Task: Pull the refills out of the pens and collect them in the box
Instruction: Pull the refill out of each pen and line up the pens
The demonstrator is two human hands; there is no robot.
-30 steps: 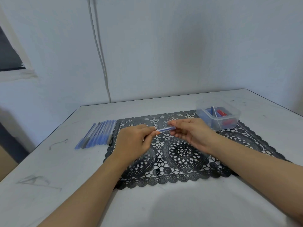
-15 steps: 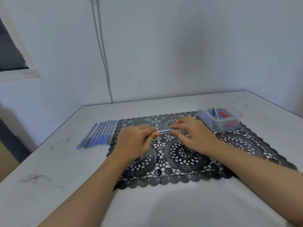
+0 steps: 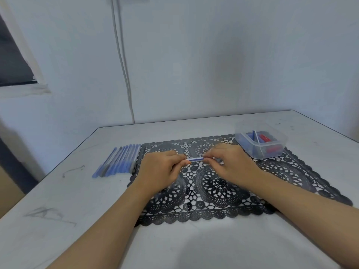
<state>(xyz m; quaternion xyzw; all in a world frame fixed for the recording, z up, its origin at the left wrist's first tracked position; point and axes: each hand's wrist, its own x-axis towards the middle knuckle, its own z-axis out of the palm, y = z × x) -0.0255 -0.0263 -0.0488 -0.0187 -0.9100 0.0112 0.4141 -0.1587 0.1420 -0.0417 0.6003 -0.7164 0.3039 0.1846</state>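
Note:
A blue pen [image 3: 195, 159] lies level between both hands above the black lace mat [image 3: 223, 189]. My left hand [image 3: 159, 171] grips its left end with curled fingers. My right hand [image 3: 231, 164] pinches its right end, so most of the pen is hidden and only a short middle stretch shows. A row of several blue pens [image 3: 119, 161] lies on the table left of the mat. The clear plastic box [image 3: 261, 143] stands at the mat's far right corner and holds blue and red pieces and a thin refill.
The white table [image 3: 58, 200] has pencil scribbles near its left side. Its left edge drops away beside the pen row. A white wall with two cables rises behind the table.
My hands have drawn a little closer together along the pen, and my right hand has turned palm down over its end. The view has shifted slightly.

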